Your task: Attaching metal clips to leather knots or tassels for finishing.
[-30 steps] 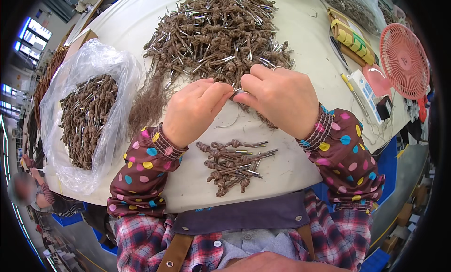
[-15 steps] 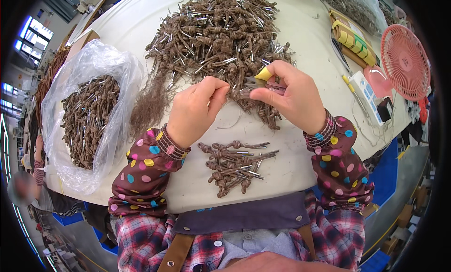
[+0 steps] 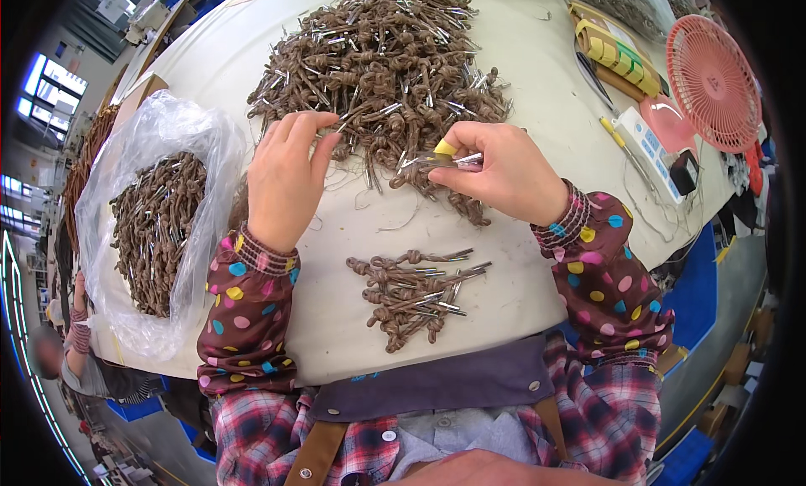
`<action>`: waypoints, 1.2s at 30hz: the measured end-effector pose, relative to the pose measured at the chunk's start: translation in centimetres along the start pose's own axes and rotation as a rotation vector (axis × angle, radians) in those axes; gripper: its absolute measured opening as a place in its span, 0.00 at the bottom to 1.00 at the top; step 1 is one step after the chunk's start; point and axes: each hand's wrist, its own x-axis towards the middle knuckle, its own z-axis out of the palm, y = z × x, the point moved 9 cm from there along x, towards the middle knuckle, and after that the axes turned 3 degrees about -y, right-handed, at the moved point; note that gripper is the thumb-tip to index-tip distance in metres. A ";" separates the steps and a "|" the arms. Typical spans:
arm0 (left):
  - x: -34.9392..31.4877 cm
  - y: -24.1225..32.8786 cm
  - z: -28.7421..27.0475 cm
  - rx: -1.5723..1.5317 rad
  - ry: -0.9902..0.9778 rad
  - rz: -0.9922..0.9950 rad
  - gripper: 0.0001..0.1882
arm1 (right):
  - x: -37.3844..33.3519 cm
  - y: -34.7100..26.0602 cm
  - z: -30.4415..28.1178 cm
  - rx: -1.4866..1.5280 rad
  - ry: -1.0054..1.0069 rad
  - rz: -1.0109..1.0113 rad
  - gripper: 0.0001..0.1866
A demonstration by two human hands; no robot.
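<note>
My left hand is at the lower left edge of a big heap of knotted brown cords with shiny metal tips. Its thumb and forefinger are apart, close to a metal tip. My right hand is closed around small metal thread snips, pointing left over the heap's lower edge. A yellow wrap shows by its forefinger. Between my forearms lies a small pile of the same cords, tips mostly to the right.
A clear plastic bag of knotted cords stands on the left. To the right are a pink fan, a white power strip, a yellow-handled tool and a yellow-wrapped bundle. Another person is at far left.
My left hand has moved left, away from the right hand, and its pinch has opened. My right hand has shifted slightly left and down with the snips. The view has shifted a little.
</note>
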 end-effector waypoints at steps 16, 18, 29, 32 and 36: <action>-2.5 2.7 6.5 -0.777 -0.422 -0.231 0.23 | -1.2 0.2 0.1 0.100 0.084 -0.086 0.13; -2.6 2.6 6.3 -0.796 -0.454 -0.257 0.22 | -1.2 0.4 0.2 0.108 0.080 -0.103 0.13; -2.3 5.7 4.0 -0.299 -0.170 0.153 0.07 | -1.5 0.1 0.7 0.059 0.123 -0.105 0.14; -2.3 5.2 4.3 -0.310 -0.249 0.153 0.06 | -1.1 1.0 0.8 0.186 0.081 -0.050 0.13; -3.1 3.0 6.4 -0.881 -0.421 0.005 0.04 | -0.5 2.0 1.8 0.483 -0.077 -0.062 0.12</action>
